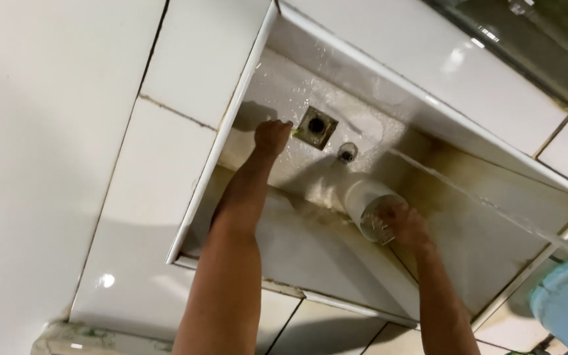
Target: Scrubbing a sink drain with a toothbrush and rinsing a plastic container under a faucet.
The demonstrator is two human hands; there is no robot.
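Observation:
My left hand (272,136) reaches deep into a white tiled basin (310,243) and is closed on something small and yellowish-green, pressed to the wet floor beside a square metal drain (317,127). What exactly it holds is too small to make out. My right hand (407,225) grips a white plastic cup or jug (369,200) by its rim, tilted on its side in the basin. A stream of water (468,194) runs across from the right toward the cup.
A small round metal fitting (347,153) sits just right of the drain. White tiled ledges (165,164) surround the basin. A light-blue object (567,302) stands at the lower right corner. The basin walls carry brownish stains.

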